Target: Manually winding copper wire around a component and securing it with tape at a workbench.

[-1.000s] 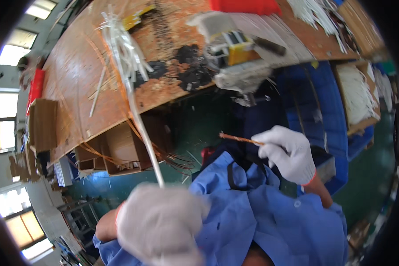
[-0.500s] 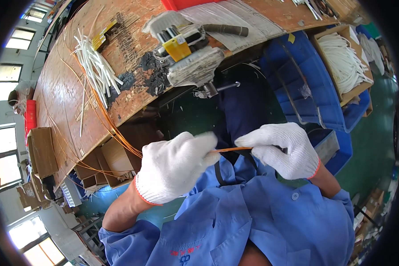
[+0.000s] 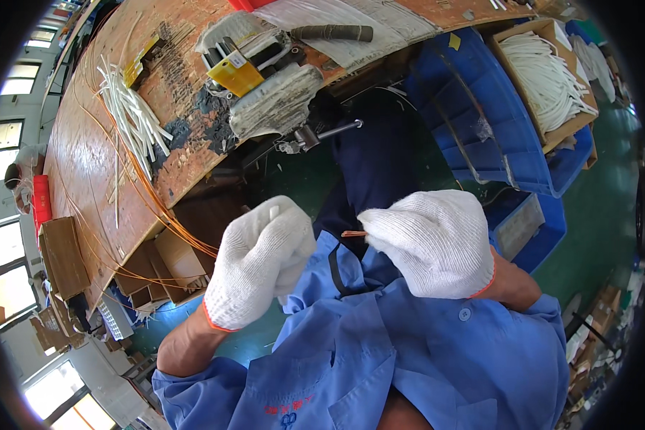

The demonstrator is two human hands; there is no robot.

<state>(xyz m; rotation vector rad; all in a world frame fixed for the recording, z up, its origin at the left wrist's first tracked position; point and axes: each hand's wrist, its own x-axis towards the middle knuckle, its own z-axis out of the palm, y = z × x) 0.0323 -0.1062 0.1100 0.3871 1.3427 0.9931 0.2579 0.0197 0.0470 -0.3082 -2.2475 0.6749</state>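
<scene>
Copper wire (image 3: 352, 233) stub sticks out of right hand (image 3: 433, 242), pinched in closed fingers, long axis horizontal, tip pointing left toward left hand (image 3: 259, 265). Vs 0.5 s ago: hands were joined on wire, now apart w/ gap; left hand fisted, can't tell if holding anything. Desk (image 3: 100, 165) upper left, 2 blue bins (image 3: 480, 122) right, 1 box of white tubes (image 3: 545, 72). 1 wire visible, 2 gloved hands.
</scene>
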